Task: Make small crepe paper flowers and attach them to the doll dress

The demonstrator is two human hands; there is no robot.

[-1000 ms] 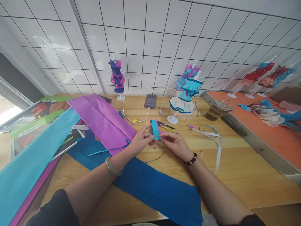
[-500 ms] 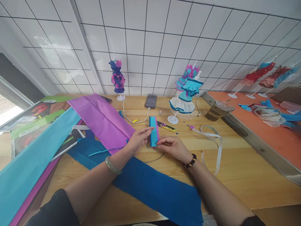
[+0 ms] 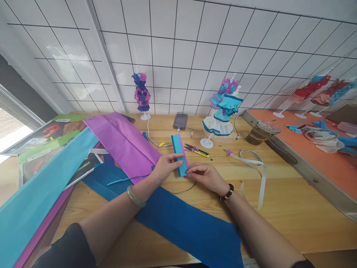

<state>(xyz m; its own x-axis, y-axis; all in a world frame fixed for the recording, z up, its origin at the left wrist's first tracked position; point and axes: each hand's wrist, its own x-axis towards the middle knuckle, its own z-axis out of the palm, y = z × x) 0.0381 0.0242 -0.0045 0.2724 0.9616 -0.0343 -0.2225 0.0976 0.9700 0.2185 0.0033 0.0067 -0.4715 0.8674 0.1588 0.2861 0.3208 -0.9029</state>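
Note:
Between my hands is a small layered strip (image 3: 177,146) of crepe-like material, turquoise with a dark blue left edge and a magenta right edge. My left hand (image 3: 166,166) is closed on its left side, with fingers lying over the turquoise face. At the lower right corner, my right hand (image 3: 208,177) pinches the magenta edge between thumb and fingertips. Beyond the strip lie small thread snips (image 3: 191,147) and a yellow cutter (image 3: 201,152). A long dark blue sheet (image 3: 189,223) runs under my left forearm, with a purple sheet (image 3: 122,137) and a turquoise sheet (image 3: 50,175) to its left.
Miniature dresses on stands, one navy and pink (image 3: 142,93) and one turquoise and white (image 3: 220,123), stand along the tiled wall. A roll of white tape (image 3: 251,158) and a lidded cup (image 3: 262,133) are at right. A phone (image 3: 180,121) lies at the back on its cable.
The strip has tilted, its top leaning left. My left fingers now reach farther across its face. My right hand keeps its pinch at the lower corner, and the camera view has shifted slightly.

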